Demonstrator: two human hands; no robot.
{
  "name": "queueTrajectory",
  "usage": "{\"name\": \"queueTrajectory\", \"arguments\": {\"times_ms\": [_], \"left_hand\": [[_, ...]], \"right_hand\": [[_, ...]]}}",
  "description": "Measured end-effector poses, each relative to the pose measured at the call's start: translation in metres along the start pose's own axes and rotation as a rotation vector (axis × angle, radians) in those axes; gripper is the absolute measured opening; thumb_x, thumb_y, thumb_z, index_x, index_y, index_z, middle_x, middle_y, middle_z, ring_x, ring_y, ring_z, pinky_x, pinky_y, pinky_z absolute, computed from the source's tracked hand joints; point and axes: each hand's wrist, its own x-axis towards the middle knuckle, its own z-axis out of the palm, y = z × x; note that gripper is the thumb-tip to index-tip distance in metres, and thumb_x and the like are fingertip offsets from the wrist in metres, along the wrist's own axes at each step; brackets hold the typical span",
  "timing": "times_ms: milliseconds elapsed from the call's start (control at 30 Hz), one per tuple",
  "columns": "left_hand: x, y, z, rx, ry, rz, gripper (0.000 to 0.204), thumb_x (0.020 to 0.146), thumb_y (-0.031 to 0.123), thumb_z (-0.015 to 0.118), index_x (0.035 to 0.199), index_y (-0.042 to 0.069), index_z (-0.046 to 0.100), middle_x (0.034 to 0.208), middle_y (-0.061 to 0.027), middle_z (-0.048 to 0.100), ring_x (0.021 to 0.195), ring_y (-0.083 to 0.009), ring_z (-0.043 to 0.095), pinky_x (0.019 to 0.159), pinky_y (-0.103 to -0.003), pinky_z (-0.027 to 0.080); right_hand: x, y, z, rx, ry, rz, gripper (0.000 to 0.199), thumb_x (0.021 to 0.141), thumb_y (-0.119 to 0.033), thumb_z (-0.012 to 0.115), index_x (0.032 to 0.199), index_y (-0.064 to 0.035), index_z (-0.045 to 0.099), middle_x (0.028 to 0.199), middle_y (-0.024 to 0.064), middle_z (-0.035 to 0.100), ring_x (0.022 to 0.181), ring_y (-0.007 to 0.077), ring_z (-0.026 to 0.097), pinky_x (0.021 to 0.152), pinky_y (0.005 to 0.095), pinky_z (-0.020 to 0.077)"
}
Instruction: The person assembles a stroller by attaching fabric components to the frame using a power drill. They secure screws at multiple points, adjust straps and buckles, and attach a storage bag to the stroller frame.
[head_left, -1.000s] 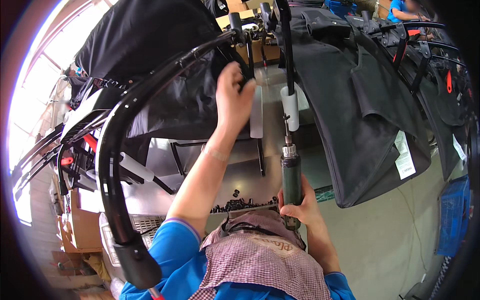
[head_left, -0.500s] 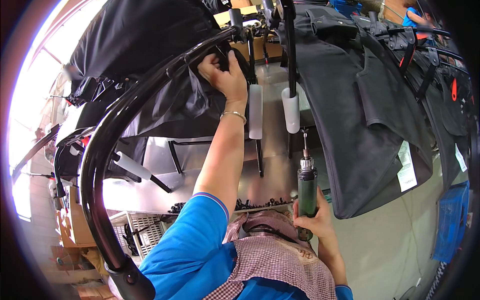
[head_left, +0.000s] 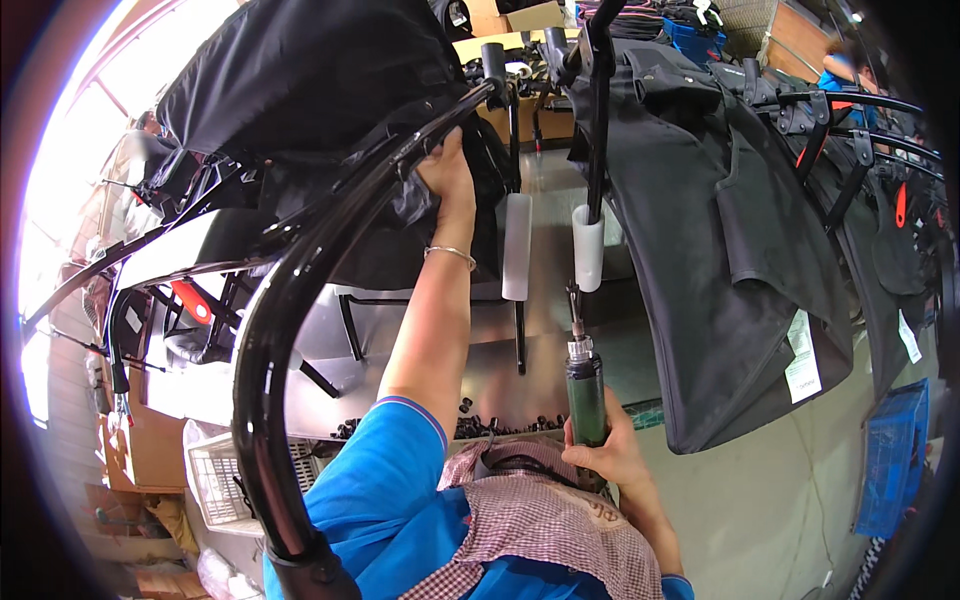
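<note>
My right hand [head_left: 612, 452] is wrapped round a green and black power screwdriver [head_left: 587, 400], held upright with its bit pointing away from me. The bit ends just below a white sleeve [head_left: 588, 250] on a black tube. My left hand [head_left: 449, 172] reaches up to the black fabric [head_left: 310, 85] of a frame; its fingers are mostly hidden behind a curved black tube [head_left: 265, 400] and the cloth, so its grip does not show. That glossy tube sweeps from the lower left up past my left hand. Another white sleeve [head_left: 517, 248] sits on a tube between my hands.
A metal worktop [head_left: 430, 330] lies below, with small black parts [head_left: 485, 425] along its near edge. Black fabric panels [head_left: 720, 270] hang at right. A white crate [head_left: 220, 480] stands lower left, a blue crate [head_left: 893, 455] at right. Another person [head_left: 845, 75] is far right.
The screwdriver and my right hand have shifted slightly left and down. My left hand's fingers have gone behind the curved tube, which now stands further right in view. The whole view has shifted a little.
</note>
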Motion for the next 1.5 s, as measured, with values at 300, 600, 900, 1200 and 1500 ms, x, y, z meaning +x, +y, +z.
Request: {"name": "queueTrajectory", "arguments": {"times_ms": [300, 600, 900, 1200, 1500], "left_hand": [[-0.013, -0.001, -0.004, 0.326, -0.121, 0.064, 0.025, 0.081, 0.002, 0.076, 0.104, -0.005, 0.066, 0.089, -0.0053, 0.065, 0.082, -0.0111, 0.062, 0.079, -0.023, 0.05], [-0.027, 0.019, 0.006, 0.274, 0.028, 0.241, 0.014, 0.076, 0.005, 0.08, 0.085, 0.0, 0.07, 0.081, -0.0042, 0.065, 0.071, -0.0128, 0.059, 0.066, -0.025, 0.048], [-0.039, 0.02, 0.023, 0.363, 0.038, 0.475, 0.012, 0.07, 0.003, 0.08, 0.079, 0.004, 0.071, 0.065, -0.0019, 0.056, 0.062, -0.0201, 0.051, 0.06, -0.033, 0.042], [-0.036, 0.02, 0.003, 0.357, -0.107, 0.422, 0.011, 0.081, 0.002, 0.072, 0.092, -0.001, 0.071, 0.075, -0.009, 0.064, 0.069, -0.018, 0.061, 0.064, -0.029, 0.048], [-0.009, 0.009, -0.024, 0.383, -0.211, -0.043, 0.017, 0.088, 0.009, 0.071, 0.101, -0.001, 0.069, 0.093, -0.0024, 0.068, 0.083, -0.0083, 0.06, 0.077, -0.022, 0.047]], "right_hand": [[0.005, 0.005, 0.006, -0.009, 0.032, -0.024, 0.084, 0.061, -0.032, 0.094, 0.124, -0.0029, 0.046, 0.082, 0.0036, 0.059, 0.071, 0.0117, 0.059, 0.06, 0.0262, 0.0505], [-0.002, 0.014, -0.004, -0.013, 0.025, -0.023, 0.076, 0.065, -0.021, 0.09, 0.124, -0.0043, 0.045, 0.081, 0.0059, 0.06, 0.068, 0.014, 0.061, 0.057, 0.0276, 0.0516], [-0.01, 0.018, -0.019, 0.019, 0.055, 0.028, 0.07, 0.068, -0.008, 0.082, 0.126, -0.0045, 0.042, 0.082, 0.0091, 0.06, 0.065, 0.0163, 0.062, 0.055, 0.0295, 0.0534], [0.038, -0.002, -0.006, -0.007, -0.03, -0.036, 0.066, 0.068, -0.005, 0.081, 0.122, -0.0043, 0.043, 0.08, 0.0075, 0.058, 0.062, 0.0148, 0.059, 0.051, 0.0293, 0.0508], [0.131, -0.053, 0.031, -0.061, -0.11, -0.225, 0.089, 0.068, -0.023, 0.088, 0.138, 0.0001, 0.038, 0.084, 0.0036, 0.055, 0.068, 0.0125, 0.056, 0.059, 0.0264, 0.0487]]}}
